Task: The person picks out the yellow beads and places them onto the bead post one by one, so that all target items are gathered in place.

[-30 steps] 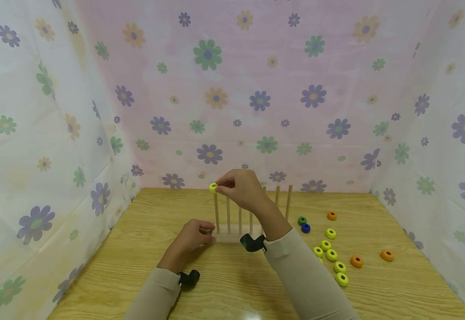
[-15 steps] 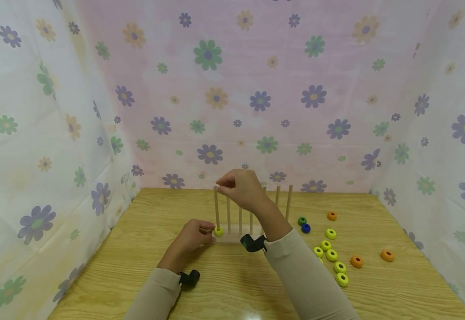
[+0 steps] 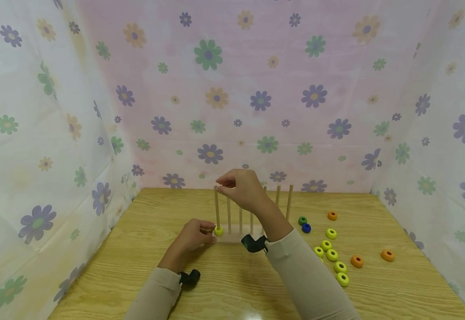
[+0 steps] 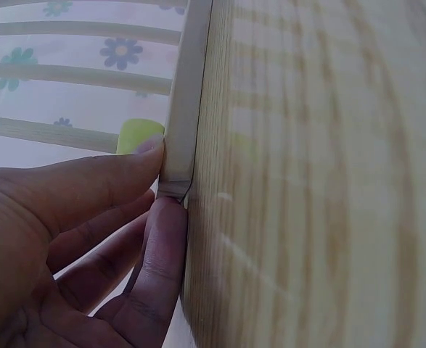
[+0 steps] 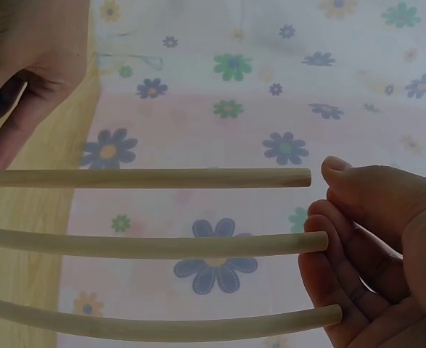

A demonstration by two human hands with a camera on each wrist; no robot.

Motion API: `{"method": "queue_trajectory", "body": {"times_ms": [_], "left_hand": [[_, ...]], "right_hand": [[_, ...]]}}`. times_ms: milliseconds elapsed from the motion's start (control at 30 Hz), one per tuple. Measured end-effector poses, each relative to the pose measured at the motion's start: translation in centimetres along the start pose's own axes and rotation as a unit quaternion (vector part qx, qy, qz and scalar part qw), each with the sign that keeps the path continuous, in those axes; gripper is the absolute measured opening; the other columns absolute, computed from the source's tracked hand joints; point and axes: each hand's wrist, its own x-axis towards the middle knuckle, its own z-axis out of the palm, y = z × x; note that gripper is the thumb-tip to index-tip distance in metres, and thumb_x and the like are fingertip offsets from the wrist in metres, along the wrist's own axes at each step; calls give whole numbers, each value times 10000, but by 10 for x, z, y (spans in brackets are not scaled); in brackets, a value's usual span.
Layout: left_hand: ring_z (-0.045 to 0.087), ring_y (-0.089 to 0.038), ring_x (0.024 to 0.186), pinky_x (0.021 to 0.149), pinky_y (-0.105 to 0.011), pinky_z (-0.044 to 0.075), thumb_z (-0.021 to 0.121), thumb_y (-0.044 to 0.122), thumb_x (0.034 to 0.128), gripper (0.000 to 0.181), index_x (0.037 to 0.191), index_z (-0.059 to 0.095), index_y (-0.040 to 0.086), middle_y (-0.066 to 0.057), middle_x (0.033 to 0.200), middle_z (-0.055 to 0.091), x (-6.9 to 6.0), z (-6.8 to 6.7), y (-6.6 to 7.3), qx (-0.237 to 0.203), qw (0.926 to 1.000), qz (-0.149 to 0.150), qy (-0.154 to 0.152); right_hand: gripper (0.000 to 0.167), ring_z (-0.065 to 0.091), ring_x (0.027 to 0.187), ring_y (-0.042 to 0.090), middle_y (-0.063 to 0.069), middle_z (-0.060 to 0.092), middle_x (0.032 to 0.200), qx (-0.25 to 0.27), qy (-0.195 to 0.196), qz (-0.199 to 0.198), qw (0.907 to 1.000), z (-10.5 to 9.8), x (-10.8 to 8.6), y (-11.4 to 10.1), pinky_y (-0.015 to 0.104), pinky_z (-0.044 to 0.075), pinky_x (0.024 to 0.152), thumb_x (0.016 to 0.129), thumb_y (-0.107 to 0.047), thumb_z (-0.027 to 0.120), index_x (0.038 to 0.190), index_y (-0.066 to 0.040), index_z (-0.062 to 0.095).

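One wood-grained table [image 3: 108,275] carries everything I'm watching from back here, and the peg rack [image 3: 231,238] stands upright near its middle. To thread a ring well, I'd have the base [image 3: 232,229] braced and bring the hole level and centred over one of the pegs [image 3: 290,202] before letting go. The base's long axis runs left to right, and the pegs point straight up in a row. The left hand [image 3: 190,234] pinches the base's left end between thumb and finger. The right hand [image 3: 243,190] looks empty, its thumb and fingertips loosely bent just beside the top of the leftmost peg [image 3: 217,206]. A yellow ring [image 3: 218,231] sits around that peg's foot. To the right lie loose yellow rings [image 3: 342,279], orange rings [image 3: 357,262], a green ring [image 3: 302,221] and a blue ring [image 3: 306,228]
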Motion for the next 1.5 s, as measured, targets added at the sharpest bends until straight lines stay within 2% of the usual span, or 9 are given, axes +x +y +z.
{"method": "queue_trajectory", "body": {"times_ms": [167, 433, 733, 833, 1000, 1167, 1333, 1500], "left_hand": [[704, -207, 1031, 886, -419, 610, 821, 103, 892, 418, 1296, 729, 47, -100, 1226, 737, 0, 0, -1, -37, 10000, 15, 0], [705, -221, 1043, 867, -404, 616, 823, 125, 897, 443, 1320, 714, 48, -110, 1250, 729, -1, 0, -2, -25, 10000, -1, -48], [698, -249, 1083, 880, -408, 609, 843, 144, 879, 454, 1311, 724, 69, -120, 1292, 714, -2, -2, -1, 5, 10000, -83, 31], [699, -242, 1074, 870, -403, 608, 839, 142, 883, 458, 1317, 717, 60, -127, 1287, 714, -2, -2, -2, -2, 10000, -57, -11], [696, -228, 1072, 875, -397, 608, 834, 141, 888, 458, 1322, 712, 58, -124, 1288, 713, -2, -2, -3, -28, 10000, -61, -24], [698, -220, 1059, 872, -392, 607, 831, 136, 890, 462, 1327, 707, 52, -127, 1292, 710, -3, -2, -1, -114, 9999, -100, -33], [697, -204, 1044, 849, -365, 608, 819, 119, 899, 454, 1331, 702, 48, -123, 1276, 716, -3, -1, 0, -198, 9997, -115, -61], [707, -187, 1023, 862, -365, 609, 790, 113, 926, 438, 1348, 690, 54, -105, 1226, 727, -4, 1, -1, -259, 9994, -147, -149]], "right_hand": [[205, 713, 985, 136, 23, 762, 1111, 178, 43, -152, 9997, 0, -1, 0, 339, 611, 861, 967, -238, 765, 1149, -153, 805], [213, 723, 1020, 160, -10, 760, 1123, 19, 450, -617, 9971, -5, -7, -3, 342, 614, 895, 953, -235, 781, 1146, -148, 807], [213, 719, 998, 152, -14, 762, 1115, 200, 763, -921, 9926, -11, -17, 0, 356, 620, 855, 942, -231, 793, 1140, -155, 810], [206, 716, 987, 160, -2, 764, 1111, 237, 778, -931, 9923, -12, -21, 3, 375, 622, 855, 944, -227, 791, 1133, -148, 812], [206, 709, 985, 130, -44, 755, 1126, 76, 799, -815, 9934, -17, -28, 10, 337, 614, 867, 949, -258, 786, 1138, -180, 809], [212, 716, 979, 148, -19, 759, 1107, 122, 909, -882, 9919, -23, -35, 17, 374, 623, 844, 933, -234, 802, 1132, -163, 810], [223, 719, 972, 147, -23, 759, 1105, -176, 949, -959, 9907, -28, -43, 24, 360, 624, 843, 924, -239, 811, 1132, -157, 811], [227, 719, 960, 154, -13, 766, 1103, -429, 1004, -1042, 9885, -33, -55, 31, 369, 614, 781, 930, -235, 806, 1142, -154, 811]]}}
